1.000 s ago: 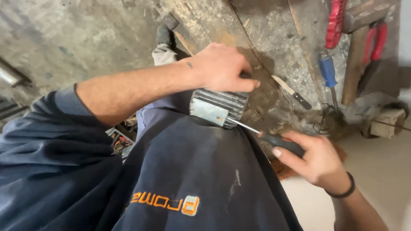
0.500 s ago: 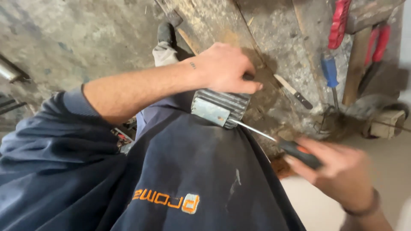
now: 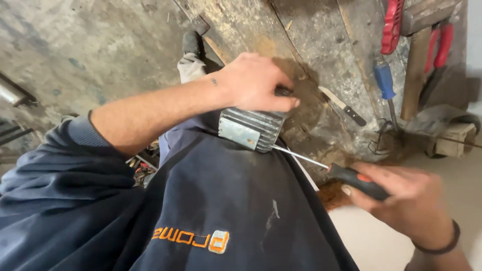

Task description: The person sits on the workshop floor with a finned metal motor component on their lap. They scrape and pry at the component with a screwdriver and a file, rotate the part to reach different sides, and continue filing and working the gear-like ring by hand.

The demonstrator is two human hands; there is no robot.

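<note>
Your left hand (image 3: 256, 83) gripped the top of the ribbed metal box (image 3: 251, 129), pressed against your body at the frame's centre. Your right hand (image 3: 406, 198), at four o'clock, was closed around the screwdriver (image 3: 346, 175), its tip touching the box's right edge.

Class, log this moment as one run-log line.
left hand: grips ribbed metal motor housing | right hand: holds screwdriver, tip at housing

Worn wooden bench (image 3: 301, 30): knife (image 3: 343, 106), blue-handled screwdriver (image 3: 385, 84).
</note>
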